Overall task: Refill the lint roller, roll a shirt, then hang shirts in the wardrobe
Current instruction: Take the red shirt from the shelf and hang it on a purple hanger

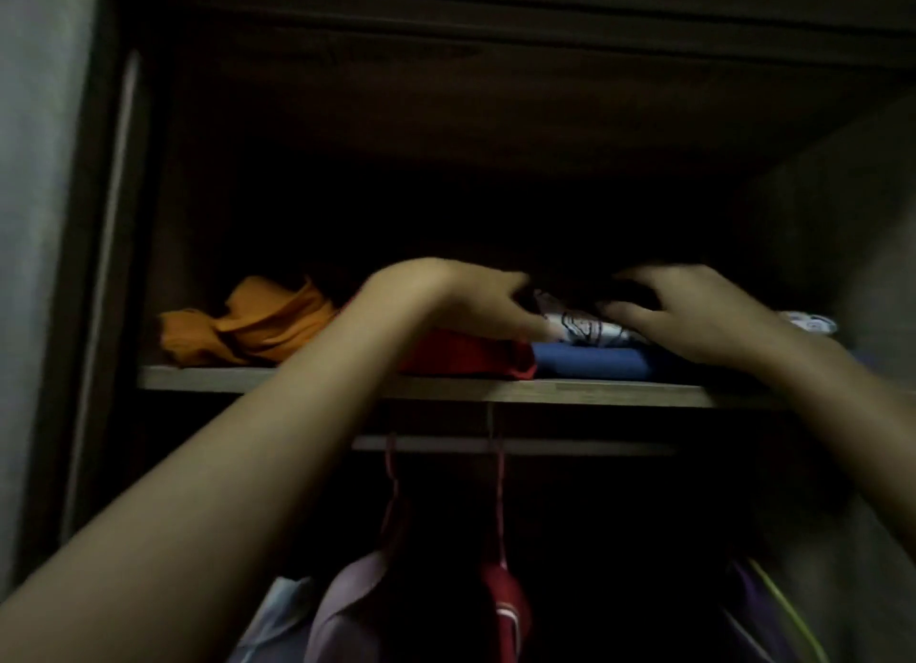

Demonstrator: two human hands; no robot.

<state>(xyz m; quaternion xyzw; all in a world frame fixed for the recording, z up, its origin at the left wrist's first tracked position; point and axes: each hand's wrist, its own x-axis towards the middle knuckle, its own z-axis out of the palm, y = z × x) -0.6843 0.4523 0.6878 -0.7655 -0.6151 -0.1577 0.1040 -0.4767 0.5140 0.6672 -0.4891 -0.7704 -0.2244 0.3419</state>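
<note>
**Both hands on folded clothes at the upper wardrobe shelf**

Dim wardrobe interior fills the view, its dark wooden top and side panels framing an upper shelf whose pale front edge runs across the middle. On the shelf's left lies a crumpled orange garment. Just right of it sits a folded red garment, touching a folded blue garment beside it, and on top of the blue one rests a white printed garment with dark line markings; the print is too blurred to read.

Left arm reaches up from the lower left, wrist bent sharply, so the left hand hangs palm down with fingers loosely spread, fingertips touching the red garment and the edge of the white one. Whether it grips any fabric cannot be told. Right hand comes in from the right, palm down, fingers curled and spread over the white printed garment, pressing on it rather than closed around it.

Below the shelf a hanging rail carries red hangers, with a pale lilac shirt and a red shirt hanging side by side.
</note>
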